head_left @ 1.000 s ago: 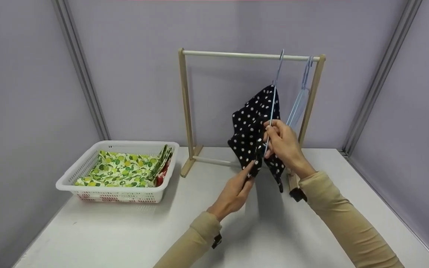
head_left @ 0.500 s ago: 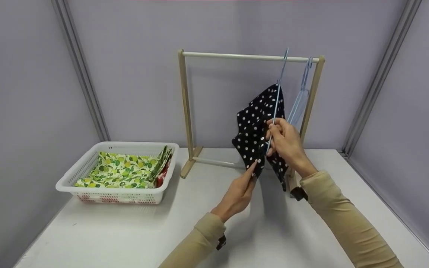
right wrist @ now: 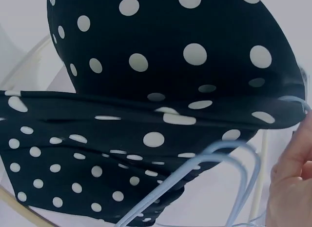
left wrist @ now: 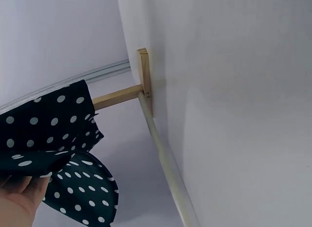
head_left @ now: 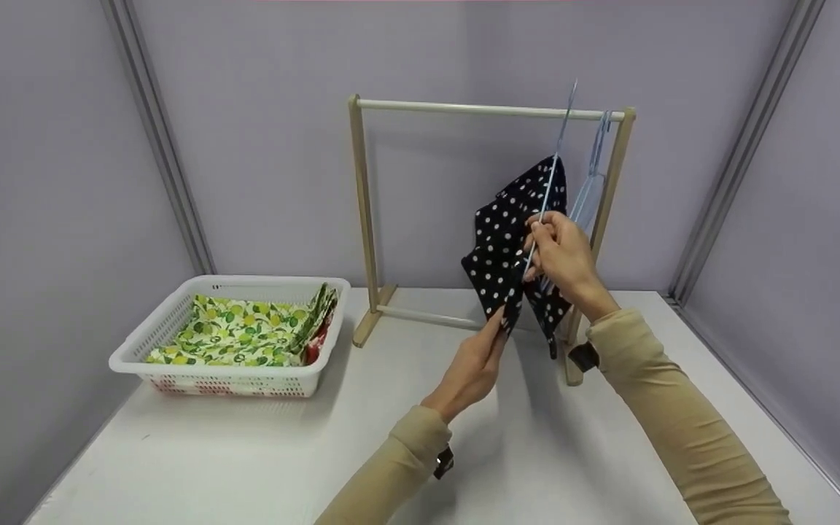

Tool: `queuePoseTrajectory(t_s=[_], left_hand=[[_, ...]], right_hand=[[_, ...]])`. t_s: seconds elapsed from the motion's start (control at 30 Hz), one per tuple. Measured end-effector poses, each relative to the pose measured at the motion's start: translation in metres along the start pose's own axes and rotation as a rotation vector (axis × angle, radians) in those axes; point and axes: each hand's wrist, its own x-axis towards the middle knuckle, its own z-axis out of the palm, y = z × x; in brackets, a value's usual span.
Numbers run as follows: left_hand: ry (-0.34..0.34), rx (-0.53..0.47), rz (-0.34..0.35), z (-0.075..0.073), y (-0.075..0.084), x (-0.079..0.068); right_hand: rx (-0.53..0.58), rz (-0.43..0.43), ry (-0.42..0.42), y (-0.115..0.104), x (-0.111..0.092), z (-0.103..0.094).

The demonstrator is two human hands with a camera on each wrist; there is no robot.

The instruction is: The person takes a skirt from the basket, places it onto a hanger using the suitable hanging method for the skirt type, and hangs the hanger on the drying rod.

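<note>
Two hands on one garment. Head view: the black polka-dot cloth (head_left: 500, 226) is on a blue hanger (head_left: 547, 189), in front of the right half of the rack (head_left: 456, 109). Right hand (head_left: 564, 251): grip closed, pinching the hanger's near arm. Left hand (head_left: 469, 368): grip looks closed too, thin pinch on the cloth's lower edge, well below the hook. Hook tip shows above the rail; can't tell if it's seated on it or just in front. Spare hangers (head_left: 596, 149) on the rail, far right. White basket (head_left: 216, 372) on the table (head_left: 281, 467), lemon-print cloth (head_left: 238, 335) in it.

Left wrist: fingers run under a fold, tips mostly covered, other folds loose around them.

Right wrist: fingers at frame edge, on the thin blue wire where it meets the cloth. Cloth spans most of the view, one long fold across it. Spare hangers' loops close to camera.

My read: step in hand is dressing the cloth onto the hanger's near arm, far end looks covered. Next move calls for steady hanger with the right, left bringing the edge up over the near tip without dragging the far side off.
</note>
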Motion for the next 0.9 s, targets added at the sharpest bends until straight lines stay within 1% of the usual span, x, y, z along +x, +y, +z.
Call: queuePoseTrajectory(t_s=[0.1, 0.23, 0.33, 0.43, 0.57, 0.67, 0.83, 0.9], left_hand=[[-0.021, 0.033, -0.016, -0.001, -0.001, 0.004], [-0.056, 0.108, -0.014, -0.005, -0.002, 0.007], [-0.065, 0.135, -0.013, -0.007, -0.002, 0.008], [-0.071, 0.147, -0.019, -0.006, -0.003, 0.007], [-0.095, 0.162, -0.033, -0.004, -0.001, 0.008], [-0.112, 0.168, -0.048, -0.003, 0.002, 0.008], [-0.121, 0.124, -0.081, 0.000, 0.008, 0.012], [-0.119, 0.121, -0.079, 0.001, 0.010, 0.014]], right_hand=[[-0.048, 0.030, -0.005, 0.001, 0.006, -0.002], [-0.115, 0.092, -0.018, 0.000, 0.011, -0.008], [-0.119, 0.156, -0.029, 0.000, 0.013, -0.012], [-0.131, 0.195, -0.054, 0.000, 0.014, -0.018], [-0.169, 0.223, -0.082, 0.001, 0.012, -0.025], [-0.192, 0.240, -0.084, 0.000, 0.011, -0.029], [-0.220, 0.260, -0.072, -0.002, 0.009, -0.036], [-0.229, 0.264, -0.059, -0.003, 0.008, -0.039]])
